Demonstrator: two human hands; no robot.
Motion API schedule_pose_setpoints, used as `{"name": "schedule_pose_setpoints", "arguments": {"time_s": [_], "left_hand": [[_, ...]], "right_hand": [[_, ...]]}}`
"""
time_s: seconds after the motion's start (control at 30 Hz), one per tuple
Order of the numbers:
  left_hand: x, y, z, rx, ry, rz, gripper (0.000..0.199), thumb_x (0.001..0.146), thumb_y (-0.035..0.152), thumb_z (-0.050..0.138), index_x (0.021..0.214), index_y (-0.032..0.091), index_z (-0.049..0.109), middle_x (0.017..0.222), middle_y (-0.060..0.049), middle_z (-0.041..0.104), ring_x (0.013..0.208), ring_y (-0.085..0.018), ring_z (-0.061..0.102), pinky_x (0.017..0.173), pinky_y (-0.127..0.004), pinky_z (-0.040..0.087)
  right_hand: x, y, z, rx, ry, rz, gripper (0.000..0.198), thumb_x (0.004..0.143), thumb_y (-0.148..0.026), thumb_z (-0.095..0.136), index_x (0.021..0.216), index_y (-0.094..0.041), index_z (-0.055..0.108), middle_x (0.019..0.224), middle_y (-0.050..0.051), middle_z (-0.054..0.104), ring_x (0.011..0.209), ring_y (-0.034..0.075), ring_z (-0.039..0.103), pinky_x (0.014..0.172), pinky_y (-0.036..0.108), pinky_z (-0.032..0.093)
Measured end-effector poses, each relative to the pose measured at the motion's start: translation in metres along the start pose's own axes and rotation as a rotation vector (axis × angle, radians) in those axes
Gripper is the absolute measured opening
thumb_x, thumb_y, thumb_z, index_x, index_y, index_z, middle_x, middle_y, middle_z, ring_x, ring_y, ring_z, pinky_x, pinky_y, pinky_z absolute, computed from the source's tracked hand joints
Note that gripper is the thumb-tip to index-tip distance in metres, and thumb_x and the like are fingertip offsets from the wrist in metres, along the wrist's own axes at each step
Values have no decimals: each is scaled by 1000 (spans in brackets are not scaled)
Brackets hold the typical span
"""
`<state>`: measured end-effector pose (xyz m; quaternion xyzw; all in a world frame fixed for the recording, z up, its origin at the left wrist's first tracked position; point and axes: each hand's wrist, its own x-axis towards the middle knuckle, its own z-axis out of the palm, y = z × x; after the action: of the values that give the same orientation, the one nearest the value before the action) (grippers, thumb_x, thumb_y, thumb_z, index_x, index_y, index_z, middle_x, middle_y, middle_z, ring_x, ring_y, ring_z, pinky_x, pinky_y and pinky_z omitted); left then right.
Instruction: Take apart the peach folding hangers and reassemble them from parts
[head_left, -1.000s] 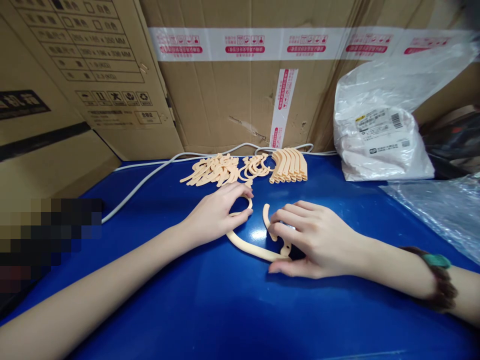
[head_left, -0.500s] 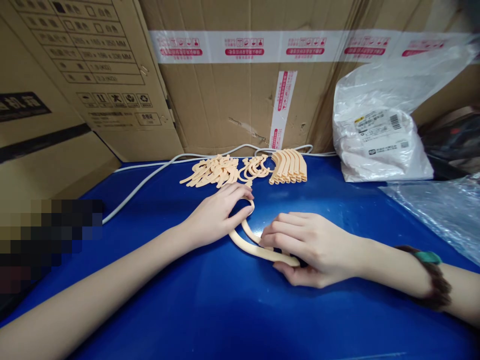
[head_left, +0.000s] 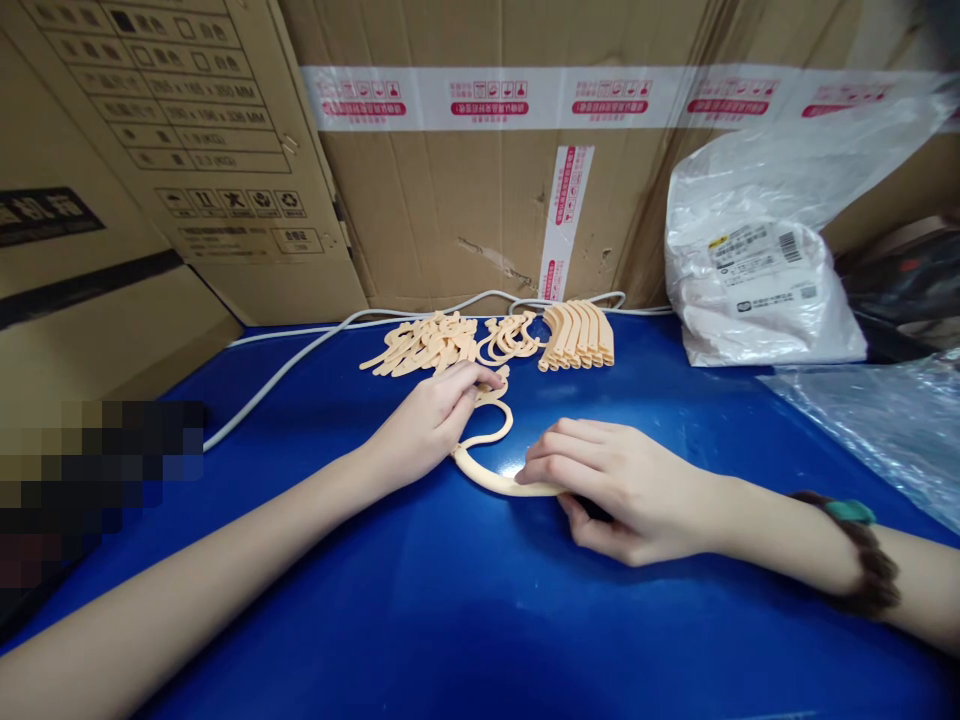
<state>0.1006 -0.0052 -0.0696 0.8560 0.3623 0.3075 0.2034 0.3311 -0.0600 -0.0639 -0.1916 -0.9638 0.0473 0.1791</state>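
My right hand (head_left: 622,490) is closed, pinching the right end of a beige curved plastic arm (head_left: 487,478) just above the blue tabletop. A beige plastic hook (head_left: 510,422) curls up from the arm's left end; whether the two are joined I cannot tell. My left hand (head_left: 427,415) lies to the left, its thumb side against the place where hook and arm meet. Its fingertips reach over another small beige piece (head_left: 495,388). The left fingers are bent and partly hidden, so what they grip cannot be made out.
Behind my hands lie a loose heap of beige arms (head_left: 431,342), a cluster of hooks (head_left: 514,338) and a neat stack of curved arms (head_left: 577,335). A white cable (head_left: 281,375) runs along cardboard boxes (head_left: 465,210). At right are a white plastic bag (head_left: 765,290) and clear film (head_left: 885,420).
Two curved strips ran to my right hand earlier; one shows there now. The hook beside my left hand is more exposed. My right hand has shifted slightly up and left.
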Motion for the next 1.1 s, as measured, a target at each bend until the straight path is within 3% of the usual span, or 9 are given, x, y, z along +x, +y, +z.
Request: {"name": "schedule_pose_setpoints", "arguments": {"time_s": [0.37,0.63,0.87,1.1], "left_hand": [[3,-8,4,-79,43,89,24,89,12,39,100,16,59,108,-9,66,106,-18,62,92,-33,51],[2,-8,2,15,-15,163,36,81,0,35,102,16,59,113,-8,64,111,-18,58,100,-38,44],[0,-5,1,83,-55,162,32,84,4,37,105,17,59,119,-9,61,117,-20,54,104,-41,41],[0,-5,1,113,-48,178,34,83,1,40,106,19,58,119,-6,61,116,-19,53,102,-39,42]], "right_hand": [[-1,5,0,0,21,38,31,77,-3,47,106,-11,58,97,10,61,86,21,48,80,34,42],[0,11,3,-67,59,136,34,82,1,38,106,-13,55,101,10,61,93,23,49,80,37,41],[-3,19,5,-130,156,329,18,91,-13,40,102,-15,54,98,8,60,84,21,53,74,35,42],[-1,13,2,-128,145,367,17,95,-21,41,95,-17,57,92,4,62,75,17,55,68,32,41]]}}
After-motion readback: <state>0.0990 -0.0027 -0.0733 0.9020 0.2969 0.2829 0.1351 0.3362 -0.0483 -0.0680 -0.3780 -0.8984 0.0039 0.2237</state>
